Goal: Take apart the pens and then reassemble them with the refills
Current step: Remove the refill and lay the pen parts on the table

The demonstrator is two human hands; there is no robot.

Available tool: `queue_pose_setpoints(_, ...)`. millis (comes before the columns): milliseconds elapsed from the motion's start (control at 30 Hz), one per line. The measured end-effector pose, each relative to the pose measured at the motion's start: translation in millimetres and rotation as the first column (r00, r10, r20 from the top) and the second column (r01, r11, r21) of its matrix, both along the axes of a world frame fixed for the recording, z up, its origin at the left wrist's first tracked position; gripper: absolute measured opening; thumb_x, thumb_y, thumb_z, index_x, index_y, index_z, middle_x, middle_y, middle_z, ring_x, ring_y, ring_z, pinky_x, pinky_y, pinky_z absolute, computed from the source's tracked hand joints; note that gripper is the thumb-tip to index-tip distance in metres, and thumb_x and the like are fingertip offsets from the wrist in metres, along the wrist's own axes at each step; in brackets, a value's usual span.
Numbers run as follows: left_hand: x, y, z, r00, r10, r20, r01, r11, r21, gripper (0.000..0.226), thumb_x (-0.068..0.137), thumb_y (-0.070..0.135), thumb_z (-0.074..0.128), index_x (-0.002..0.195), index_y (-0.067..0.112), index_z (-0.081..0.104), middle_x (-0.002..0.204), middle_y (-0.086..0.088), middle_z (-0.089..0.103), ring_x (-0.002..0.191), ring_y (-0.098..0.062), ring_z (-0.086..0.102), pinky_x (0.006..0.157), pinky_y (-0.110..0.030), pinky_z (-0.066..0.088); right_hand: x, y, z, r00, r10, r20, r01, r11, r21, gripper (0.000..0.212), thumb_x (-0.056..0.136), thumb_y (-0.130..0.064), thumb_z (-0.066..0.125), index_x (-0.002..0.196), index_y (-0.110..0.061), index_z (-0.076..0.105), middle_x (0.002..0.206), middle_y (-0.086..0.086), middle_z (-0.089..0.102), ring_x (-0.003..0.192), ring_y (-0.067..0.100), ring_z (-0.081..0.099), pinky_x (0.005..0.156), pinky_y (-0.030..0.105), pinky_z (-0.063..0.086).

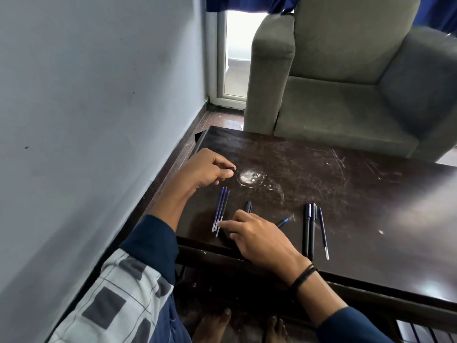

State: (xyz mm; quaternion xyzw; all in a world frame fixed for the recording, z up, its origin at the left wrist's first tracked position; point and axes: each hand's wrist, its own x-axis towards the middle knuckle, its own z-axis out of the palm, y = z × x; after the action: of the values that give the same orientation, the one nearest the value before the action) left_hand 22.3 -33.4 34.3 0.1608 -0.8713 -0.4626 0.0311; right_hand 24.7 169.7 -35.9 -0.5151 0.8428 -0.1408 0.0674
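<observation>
Pens (309, 231) and refills (220, 211) on a dark desk (358, 184).
Left hand (207, 169) pinches a small black piece (231, 168); right hand (257, 235) touches the refills.

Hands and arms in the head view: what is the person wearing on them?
The left hand and right hand are bare: no gloves, no rings showing. Thin black cords circle the right wrist. Both arms wear dark blue long sleeves, the left sleeve bunched near the elbow, the right sleeve ending partway up the forearm.

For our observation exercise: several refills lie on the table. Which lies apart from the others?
The lone refill at far right, beside the two black pen barrels. The other three refills lie bunched at the left, where the right hand touches them.
</observation>
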Motion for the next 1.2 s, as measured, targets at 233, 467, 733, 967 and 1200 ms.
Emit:
queue_pose_setpoints(233, -0.2, -1.2, -0.1, 1.000, 0.004, 0.017, -0.003, 1.000, -0.018, 0.020, 0.091, 0.012, 0.075, 0.110, 0.019, 0.079, 0.081, -0.001, 0.073, 0.078, -0.020, 0.067, 0.086, -0.039, 0.059, -0.6, -0.9, -4.0, 1.000, -0.008, -0.002, 0.008, 1.000, 0.015, 0.035, 0.102, -0.028, 0.049, 0.135, -0.037, 0.056, 0.114, -0.007, 0.048, 0.105, 0.019, 0.055, 0.080, 0.039, 0.055)
queue_pose_setpoints(467, 0.8, 2.9, 2.4, 0.999, -0.020, 0.040, 0.021, 0.999, -0.035, 0.020, 0.093, 0.014, 0.073, 0.111, 0.019, 0.079, 0.090, -0.005, 0.076, 0.086, -0.029, 0.071, 0.088, -0.040, 0.059, -2.0, -1.2, -7.8, 0.999, -0.032, -0.036, 0.031, 0.999, -0.013, 0.025, 0.100, -0.023, 0.050, 0.122, -0.032, 0.059, 0.109, -0.006, 0.051, 0.096, 0.022, 0.057, 0.071, 0.043, 0.055)
queue_pose_setpoints(733, -0.1, 0.4, -0.5, 0.996, -0.062, 0.059, 0.061, 0.998, 0.010, 0.020, 0.089, 0.010, 0.077, 0.107, 0.017, 0.080, 0.086, -0.007, 0.077, 0.077, -0.019, 0.067, 0.075, -0.033, 0.058, -2.5, -2.7, -7.9, 0.996, 0.007, -0.087, -0.009, 1.000, -0.020, 0.025, 0.092, -0.007, 0.054, 0.101, -0.029, 0.056, 0.110, -0.007, 0.045, 0.086, 0.019, 0.053, 0.055, 0.035, 0.045)
queue_pose_setpoints(967, 2.4, -2.8, 3.8, 0.998, -0.061, 0.019, 0.059, 0.996, 0.060, 0.020, 0.086, 0.006, 0.079, 0.105, 0.008, 0.079, 0.081, -0.003, 0.076, 0.065, -0.002, 0.067, 0.057, -0.016, 0.049, -1.9, -3.5, 5.9, 0.987, 0.010, -0.159, -0.047, 0.973, -0.228, 0.030, 0.087, -0.003, 0.058, 0.106, -0.027, 0.053, 0.131, -0.014, 0.052, 0.089, 0.017, 0.055, 0.068, 0.026, 0.047)
queue_pose_setpoints(1200, 6.7, 2.7, 13.4, 0.976, -0.216, 0.028, 0.208, 0.963, 0.170, 0.022, 0.086, 0.012, 0.080, 0.106, 0.020, 0.081, 0.082, -0.007, 0.071, 0.070, -0.008, 0.056, 0.058, -0.014, 0.044, -25.2, 11.8, 30.4, 0.919, -0.385, -0.090, 0.253, 0.747, -0.615, 0.007, 0.095, -0.010, 0.063, 0.099, -0.015, 0.068, 0.095, -0.004, 0.063, 0.085, 0.021, 0.056, 0.072, 0.034, 0.048)
